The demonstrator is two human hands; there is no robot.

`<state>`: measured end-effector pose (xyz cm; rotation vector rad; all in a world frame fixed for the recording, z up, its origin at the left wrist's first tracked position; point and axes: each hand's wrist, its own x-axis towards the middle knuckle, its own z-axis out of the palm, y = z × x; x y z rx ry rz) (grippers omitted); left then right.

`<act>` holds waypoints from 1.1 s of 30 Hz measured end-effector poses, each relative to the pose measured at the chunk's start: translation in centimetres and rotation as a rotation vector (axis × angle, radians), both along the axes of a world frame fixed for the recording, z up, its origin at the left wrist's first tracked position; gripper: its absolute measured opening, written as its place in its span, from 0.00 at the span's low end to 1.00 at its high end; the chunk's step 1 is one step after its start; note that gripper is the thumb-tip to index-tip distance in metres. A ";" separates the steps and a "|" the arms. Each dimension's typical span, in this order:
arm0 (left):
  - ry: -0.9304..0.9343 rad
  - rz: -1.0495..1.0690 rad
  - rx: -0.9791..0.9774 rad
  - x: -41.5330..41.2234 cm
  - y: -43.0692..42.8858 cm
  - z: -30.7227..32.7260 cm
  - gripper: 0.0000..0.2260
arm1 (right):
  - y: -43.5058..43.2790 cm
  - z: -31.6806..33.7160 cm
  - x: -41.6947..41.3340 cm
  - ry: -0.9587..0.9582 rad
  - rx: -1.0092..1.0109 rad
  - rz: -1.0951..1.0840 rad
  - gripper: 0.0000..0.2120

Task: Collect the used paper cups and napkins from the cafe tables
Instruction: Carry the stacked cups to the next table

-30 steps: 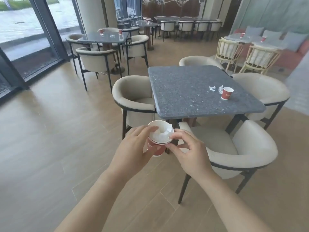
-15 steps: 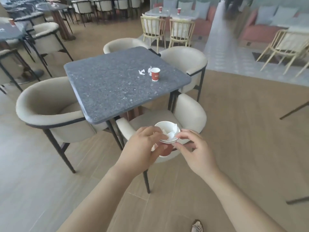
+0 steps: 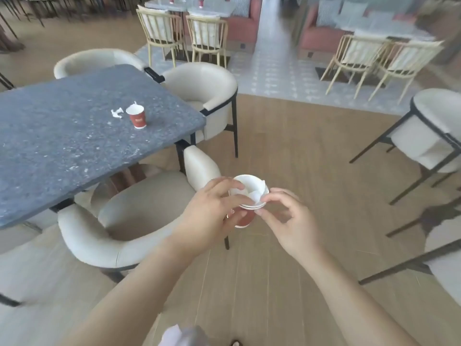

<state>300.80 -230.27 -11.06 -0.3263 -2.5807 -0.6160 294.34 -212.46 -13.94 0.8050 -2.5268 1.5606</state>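
My left hand [image 3: 212, 211] grips a stack of red paper cups [image 3: 248, 216] with white napkin pieces [image 3: 257, 193] tucked inside the top one. My right hand [image 3: 287, 216] pinches the stack's rim and a napkin edge from the right. On the grey stone table [image 3: 62, 146] at the left stands another red paper cup [image 3: 137, 118] with a napkin in it, and a crumpled napkin scrap [image 3: 116, 113] lies just left of it. The held stack hangs over the floor, right of the table's near corner.
Cream upholstered chairs [image 3: 124, 221] surround the table; one sits directly between me and it. Another chair [image 3: 436, 136] stands at the right. Wooden-slat chairs [image 3: 204, 38] and far tables with red cups [image 3: 200, 2] stand at the back. Wood floor lies ahead.
The view has swung right and closer: the table now lies at my left. My hands keep hold of the cup stack, with the napkin pushed deeper into the top cup.
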 end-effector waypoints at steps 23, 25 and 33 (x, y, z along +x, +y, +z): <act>-0.075 0.087 0.124 -38.4 -6.3 -2.9 0.11 | -5.9 -2.2 -38.6 -0.060 0.035 0.064 0.05; -0.103 0.118 0.138 -40.8 -7.3 -3.2 0.12 | -7.1 -2.7 -41.3 -0.076 0.001 0.086 0.06; -0.210 0.380 0.258 -49.5 -11.0 -4.8 0.11 | -12.6 -4.7 -54.0 -0.111 -0.006 0.311 0.06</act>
